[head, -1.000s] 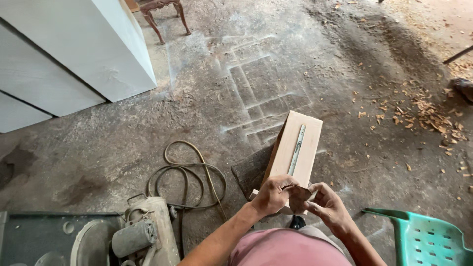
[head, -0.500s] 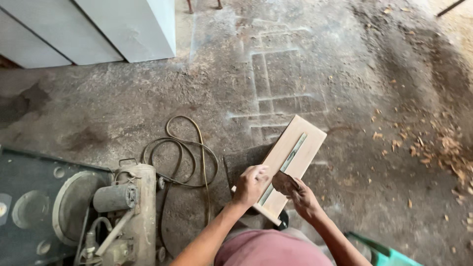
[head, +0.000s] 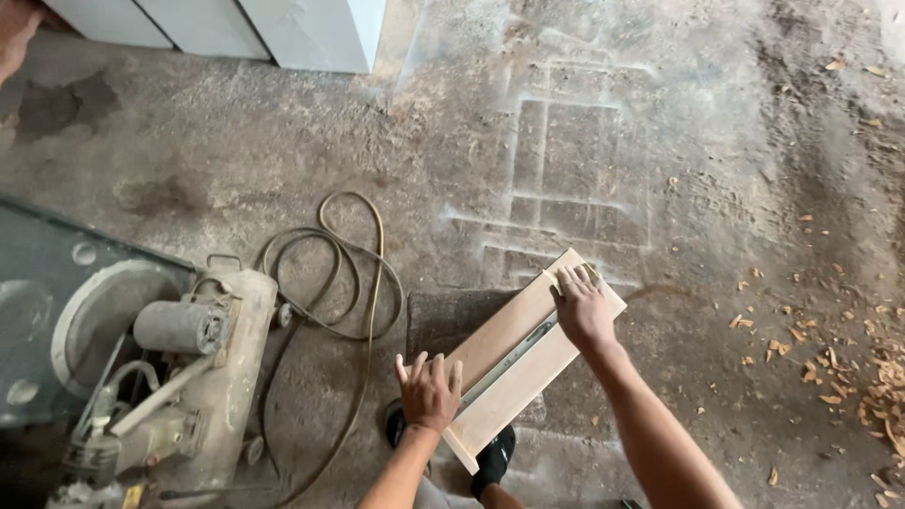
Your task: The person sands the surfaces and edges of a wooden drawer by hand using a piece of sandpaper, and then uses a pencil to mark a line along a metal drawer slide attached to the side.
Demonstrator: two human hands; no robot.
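Observation:
A light wooden board [head: 514, 372] with a metal slide rail [head: 510, 360] along its middle lies tilted over a dark mat on the concrete floor. My left hand [head: 429, 391] rests flat with fingers spread on the board's near left edge. My right hand [head: 583, 306] grips the board's far end, fingers curled over its top edge. A dark shoe [head: 492, 460] shows under the near corner of the board.
A dusty air compressor [head: 179, 377] stands at the lower left, its hose [head: 339, 283] coiled on the floor beside it. White cabinet panels [head: 283, 28] stand at the top left. Wood shavings [head: 839, 377] are scattered at the right.
My hands have moved apart: the right slid up to the board's far end, the left dropped to its near left edge. The view has shifted left and down toward the compressor.

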